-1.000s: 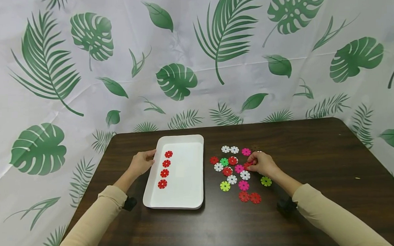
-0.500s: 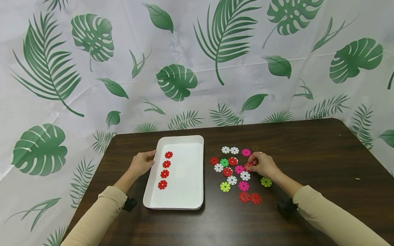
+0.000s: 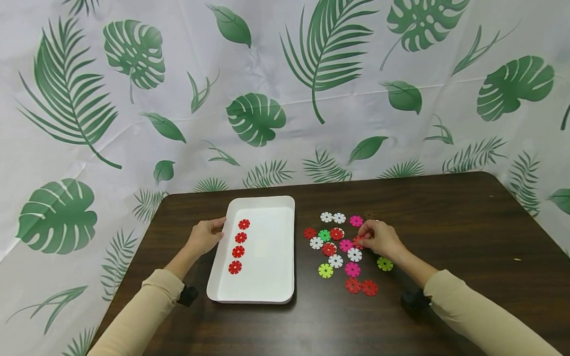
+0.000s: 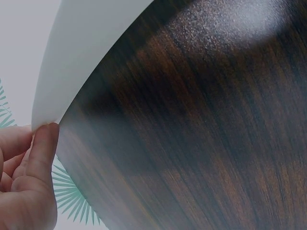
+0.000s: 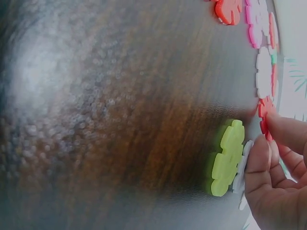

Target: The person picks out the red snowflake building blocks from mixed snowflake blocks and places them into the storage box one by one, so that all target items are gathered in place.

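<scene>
Two hands busy: left hand (image 3: pixel 205 235) steadying tray (image 3: pixel 282 252); right hand (image 3: pixel 380 238) pinching red disc (image 3: pixel 358 239), liable to slip among neighbours.

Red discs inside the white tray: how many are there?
4. They lie in one column along the left side of the white tray: at and. None looks hidden.

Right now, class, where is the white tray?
In the head view the white tray lies on the table's left side, the left hand holding its left edge.
</scene>
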`<action>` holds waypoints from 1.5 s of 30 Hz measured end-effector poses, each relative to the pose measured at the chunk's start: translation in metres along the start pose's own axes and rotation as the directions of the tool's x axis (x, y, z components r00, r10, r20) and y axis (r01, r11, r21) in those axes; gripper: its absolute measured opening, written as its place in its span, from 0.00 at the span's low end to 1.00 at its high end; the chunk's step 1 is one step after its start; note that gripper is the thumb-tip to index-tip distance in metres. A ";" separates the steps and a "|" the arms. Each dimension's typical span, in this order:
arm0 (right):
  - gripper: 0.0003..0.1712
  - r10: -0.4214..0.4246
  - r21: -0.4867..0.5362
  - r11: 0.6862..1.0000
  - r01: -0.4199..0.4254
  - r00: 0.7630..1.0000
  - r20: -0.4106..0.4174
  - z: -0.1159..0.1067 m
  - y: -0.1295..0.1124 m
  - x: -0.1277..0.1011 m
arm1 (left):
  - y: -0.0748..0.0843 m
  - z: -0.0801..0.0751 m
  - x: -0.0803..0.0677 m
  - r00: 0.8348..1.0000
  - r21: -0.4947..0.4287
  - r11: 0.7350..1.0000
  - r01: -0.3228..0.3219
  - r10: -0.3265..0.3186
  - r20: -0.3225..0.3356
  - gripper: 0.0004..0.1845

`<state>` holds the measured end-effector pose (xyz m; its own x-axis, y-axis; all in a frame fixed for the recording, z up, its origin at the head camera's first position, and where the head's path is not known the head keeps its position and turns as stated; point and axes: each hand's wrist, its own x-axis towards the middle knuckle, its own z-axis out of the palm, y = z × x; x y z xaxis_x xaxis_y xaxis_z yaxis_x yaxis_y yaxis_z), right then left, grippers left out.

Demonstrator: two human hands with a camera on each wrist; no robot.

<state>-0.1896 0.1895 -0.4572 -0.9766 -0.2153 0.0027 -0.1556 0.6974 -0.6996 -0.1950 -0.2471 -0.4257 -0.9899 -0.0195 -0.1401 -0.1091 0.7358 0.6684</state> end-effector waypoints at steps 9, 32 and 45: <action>0.05 0.009 0.012 1.000 -0.009 1.000 -0.015 -0.001 0.000 0.000 | 0.000 0.000 0.000 1.000 0.006 1.000 -0.004 0.004 -0.003 0.25; 0.06 0.062 0.228 0.972 -0.065 0.998 0.021 -0.007 -0.011 0.002 | 0.000 0.000 0.000 1.000 0.003 1.000 -0.002 0.002 0.009 0.25; 0.11 0.027 0.372 0.927 -0.052 0.997 0.071 -0.003 -0.038 0.008 | 0.000 0.000 0.001 1.000 -0.004 1.000 0.005 -0.005 0.013 0.25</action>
<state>-0.1920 0.1636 -0.4289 -0.9674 -0.2441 -0.0670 -0.0385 0.4036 -0.9141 -0.1961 -0.2471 -0.4252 -0.9881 -0.0148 -0.1528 -0.1147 0.7329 0.6706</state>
